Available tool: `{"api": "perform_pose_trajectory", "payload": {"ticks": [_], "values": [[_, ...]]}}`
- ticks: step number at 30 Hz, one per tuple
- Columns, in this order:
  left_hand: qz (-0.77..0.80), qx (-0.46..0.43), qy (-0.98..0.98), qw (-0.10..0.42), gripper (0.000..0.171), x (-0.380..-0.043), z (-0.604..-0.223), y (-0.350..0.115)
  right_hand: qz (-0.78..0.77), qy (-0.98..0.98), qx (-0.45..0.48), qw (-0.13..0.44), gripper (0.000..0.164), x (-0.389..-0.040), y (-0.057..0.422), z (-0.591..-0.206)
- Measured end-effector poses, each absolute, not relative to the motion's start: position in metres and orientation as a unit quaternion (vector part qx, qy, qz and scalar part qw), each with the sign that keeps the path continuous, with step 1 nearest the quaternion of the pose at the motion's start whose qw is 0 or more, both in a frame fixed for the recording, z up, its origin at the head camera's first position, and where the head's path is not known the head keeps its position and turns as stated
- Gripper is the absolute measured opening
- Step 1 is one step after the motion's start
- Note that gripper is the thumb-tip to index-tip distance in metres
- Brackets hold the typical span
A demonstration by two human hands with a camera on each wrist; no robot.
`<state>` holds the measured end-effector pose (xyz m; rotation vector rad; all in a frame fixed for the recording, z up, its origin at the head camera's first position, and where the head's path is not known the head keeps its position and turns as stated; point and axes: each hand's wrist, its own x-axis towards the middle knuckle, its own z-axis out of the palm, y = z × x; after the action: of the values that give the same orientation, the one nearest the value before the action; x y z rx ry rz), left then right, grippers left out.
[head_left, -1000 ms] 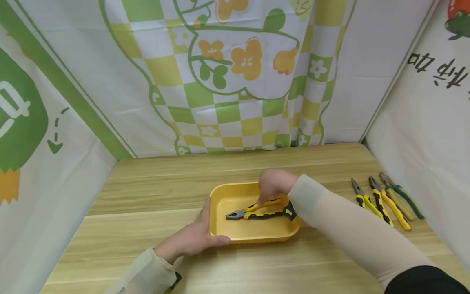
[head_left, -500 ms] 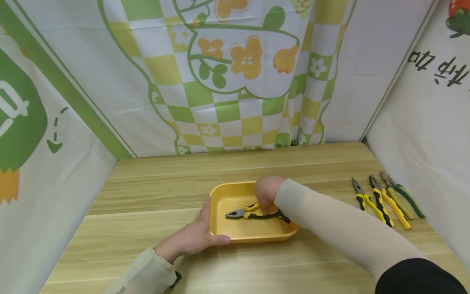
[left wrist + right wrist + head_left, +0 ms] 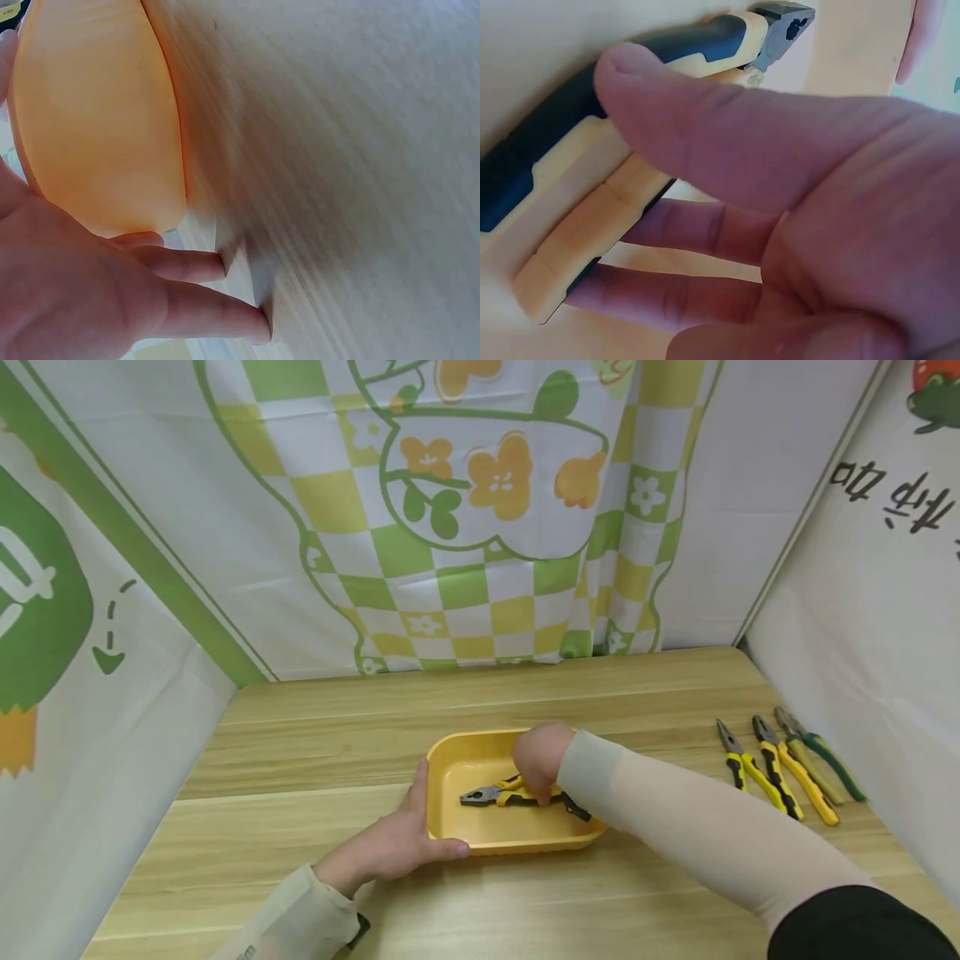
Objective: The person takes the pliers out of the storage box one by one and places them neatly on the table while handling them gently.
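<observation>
A shallow yellow plastic tray (image 3: 517,843) stands on the wooden table. In it lies a pair of combination pliers (image 3: 480,796) with yellow and black handles, its steel jaws toward the left. My left hand (image 3: 397,847) holds the tray's left near corner, thumb along the near rim. In the left wrist view, two fingertips (image 3: 255,322) of that hand touch the tabletop. My right hand (image 3: 542,758) reaches into the tray over the pliers. Its thumb (image 3: 667,120) presses one handle while fingers curl against the other, spread handle.
At the table's right side lie long-nose pliers (image 3: 741,764) with yellow-green handles, another pair of yellow-black pliers (image 3: 772,760), and pliers with green handles (image 3: 817,752). Printed cloth walls (image 3: 480,568) surround the table (image 3: 300,752) at the back and sides.
My right hand has moved slightly left and down onto the pliers, from the far handle to span both handles. The left hand and tray stay nearly in place.
</observation>
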<state>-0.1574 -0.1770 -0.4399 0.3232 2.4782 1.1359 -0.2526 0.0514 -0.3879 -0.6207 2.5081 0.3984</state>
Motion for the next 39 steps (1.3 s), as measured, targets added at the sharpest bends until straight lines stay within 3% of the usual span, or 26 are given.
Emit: {"api": "perform_pose_trajectory", "payload": {"ticks": [26,34,39], "values": [[0.403,0.108,0.888,0.192,0.140,-0.157,-0.442,-0.177,0.149,0.926,-0.218,0.272,0.032,-0.252,0.056,-0.388],[0.406,0.108,0.886,0.197,0.140,-0.157,-0.439,-0.176,0.136,0.922,-0.232,0.278,0.020,-0.252,0.059,-0.382],[0.408,0.107,0.885,0.196,0.140,-0.157,-0.439,-0.176,0.140,0.915,-0.246,0.289,0.030,-0.254,0.058,-0.375]]}}
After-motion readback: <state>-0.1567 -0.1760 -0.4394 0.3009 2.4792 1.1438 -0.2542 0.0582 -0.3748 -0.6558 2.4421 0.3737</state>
